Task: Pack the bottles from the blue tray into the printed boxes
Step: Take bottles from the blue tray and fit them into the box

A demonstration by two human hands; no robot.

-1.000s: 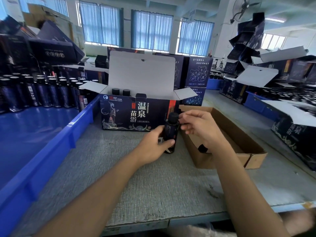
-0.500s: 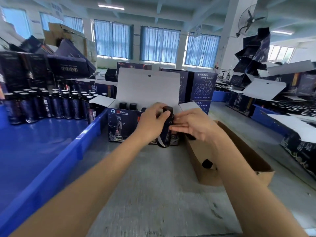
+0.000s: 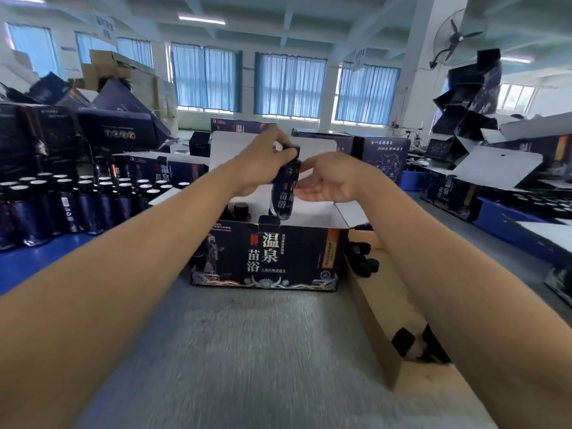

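A dark printed box [image 3: 269, 258] stands open on the grey table, its white lid flap up behind. Above its opening hangs a dark labelled bottle [image 3: 284, 193], upright with its base just over the box rim. My left hand [image 3: 263, 159] grips the bottle near its black cap. My right hand [image 3: 328, 178] lies beside the bottle on the right, fingers extended and touching its side. Two black caps [image 3: 240, 210] show inside the box at the left. The blue tray [image 3: 31, 261] on the left holds several more bottles [image 3: 77, 199].
A shallow brown cardboard tray [image 3: 387, 305] with loose black caps sits right of the box. More printed boxes are stacked at the back, left and right. A blue bin [image 3: 507, 224] stands at the right. Bare grey table lies in front.
Both hands have lifted the bottle from the table in front of the box to above its opening. The view has moved closer to the box.
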